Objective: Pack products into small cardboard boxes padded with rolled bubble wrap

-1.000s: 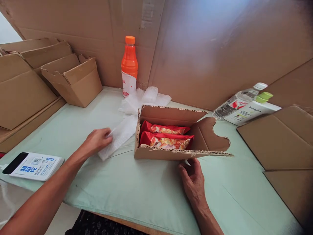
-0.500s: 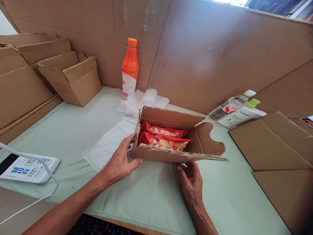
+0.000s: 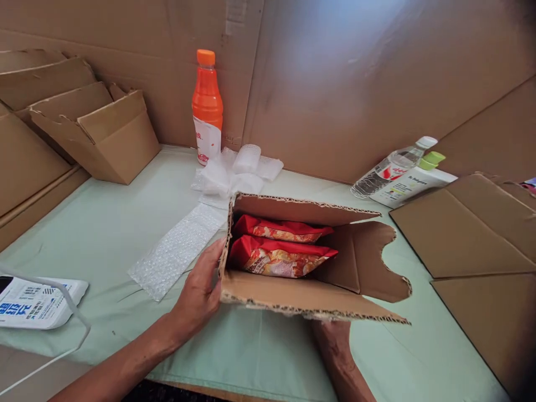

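An open cardboard box (image 3: 288, 297) is tilted with its mouth towards me over the table. Inside, two red snack packets (image 3: 285, 262) lie side by side near its left end, leaving a gap at the right end. My left hand (image 3: 203, 282) grips the box's left end, its fingertips partly hidden behind the cardboard. From below, my right hand (image 3: 334, 338) holds the front side; the box covers its fingers. A strip of bubble wrap (image 3: 170, 259) lies flat left of the box, with crumpled plastic wrap (image 3: 247, 159) behind it.
An orange bottle (image 3: 207, 106) stands by the back cardboard wall. At right, a clear bottle (image 3: 389, 167) and a white tube (image 3: 412, 184) lean near folded cardboard (image 3: 464, 223). Cardboard boxes (image 3: 121, 137) sit at left; a white packet (image 3: 42, 304) and a cable (image 3: 77, 312) are nearer.
The box has tipped further towards me and come closer, showing more of its inside. My right hand has slid further beneath it. The whole view has shifted slightly.
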{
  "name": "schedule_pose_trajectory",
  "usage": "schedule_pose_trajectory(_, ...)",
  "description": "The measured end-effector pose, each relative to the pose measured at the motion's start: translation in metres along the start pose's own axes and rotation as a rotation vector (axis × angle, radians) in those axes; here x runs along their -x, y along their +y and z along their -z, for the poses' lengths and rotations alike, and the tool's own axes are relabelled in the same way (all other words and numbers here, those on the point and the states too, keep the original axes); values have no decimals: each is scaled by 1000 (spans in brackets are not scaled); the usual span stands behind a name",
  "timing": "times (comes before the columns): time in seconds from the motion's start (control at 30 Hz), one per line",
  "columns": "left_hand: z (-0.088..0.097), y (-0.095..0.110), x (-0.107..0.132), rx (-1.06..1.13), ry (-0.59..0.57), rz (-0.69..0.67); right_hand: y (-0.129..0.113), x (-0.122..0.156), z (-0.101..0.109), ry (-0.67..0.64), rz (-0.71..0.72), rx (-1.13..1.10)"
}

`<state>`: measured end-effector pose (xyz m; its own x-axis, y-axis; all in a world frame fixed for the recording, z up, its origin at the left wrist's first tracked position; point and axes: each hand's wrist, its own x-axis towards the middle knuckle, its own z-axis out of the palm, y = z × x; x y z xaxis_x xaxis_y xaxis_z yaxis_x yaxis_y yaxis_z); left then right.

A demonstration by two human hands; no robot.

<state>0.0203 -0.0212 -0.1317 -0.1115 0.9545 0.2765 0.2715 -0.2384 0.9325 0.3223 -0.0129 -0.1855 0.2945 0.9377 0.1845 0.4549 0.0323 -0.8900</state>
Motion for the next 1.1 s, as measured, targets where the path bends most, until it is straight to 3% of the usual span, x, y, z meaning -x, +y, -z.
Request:
schedule_pose_trajectory(0.1,-13,4,-30,-95,-51,-70,-23,-7,-5,24,-15,-123)
schedule_pose_trajectory(0.27,-39,2,-76,-109,-98,-65,-49,-15,-12,-8,5,-240)
schedule_pose_trajectory(0.37,-44,-2,-86,-173,-129,-70,-50,-17,-13,-19,29,-273)
schedule_pose_trajectory(0.47,-35,-6,-88,-303,-137,-116,-49,-18,-14,-5,19,-272)
schedule_pose_trajectory(0.57,-13,-11,-98,-394,-33,-127,-49,-18,-14,-5,17,-274)
schedule_pose_trajectory(0.73,15,-21,-137,-502,153,-102,-50,-19,-12,-26,-16,-246)
schedule_pose_trajectory(1.0,-12,-17,-202,-636,210,-134,-46,-21,-10,-12,-47,-230)
schedule_pose_trajectory(1.1,-7,-19,-220,-691,311,-91,-45,-20,-10,-8,-81,-225)
